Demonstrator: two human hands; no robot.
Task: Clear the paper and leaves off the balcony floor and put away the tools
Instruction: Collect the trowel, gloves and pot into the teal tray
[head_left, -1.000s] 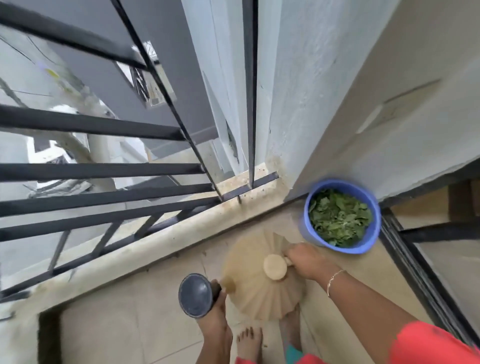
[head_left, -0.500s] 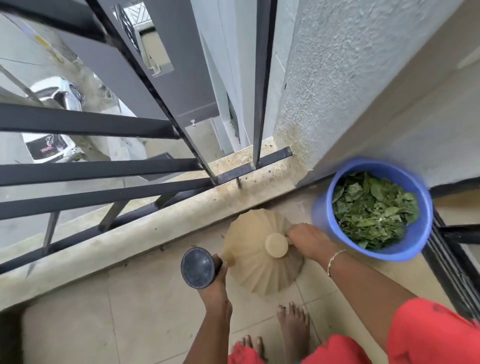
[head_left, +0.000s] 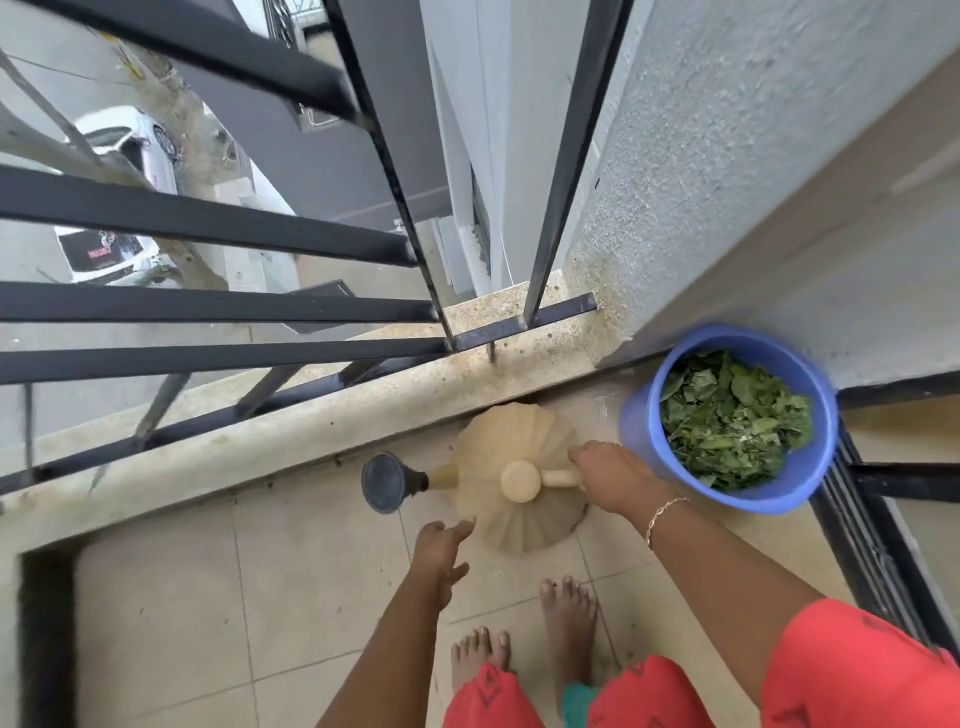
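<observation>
A beige ribbed watering can (head_left: 514, 452) with a dark round spout head (head_left: 385, 483) stands on the tiled balcony floor (head_left: 208, 623) against the low kerb. My right hand (head_left: 610, 475) grips its handle beside the round cap. My left hand (head_left: 441, 551) hovers just below the can with fingers spread, holding nothing. To the right, in the corner by the wall, stands a blue bucket (head_left: 644, 431) full of green leaves (head_left: 732, 421).
Black metal railing bars (head_left: 208, 306) run along the beige kerb (head_left: 311, 431), with a drop to the street and a white car beyond. A rough grey wall (head_left: 727, 156) rises behind the bucket. A black door track (head_left: 872, 545) lies at right. My bare feet stand below.
My left hand has let go of the spout and drawn back, open. The can now sits lower, near the kerb, held by my right hand alone. The view has shifted closer.
</observation>
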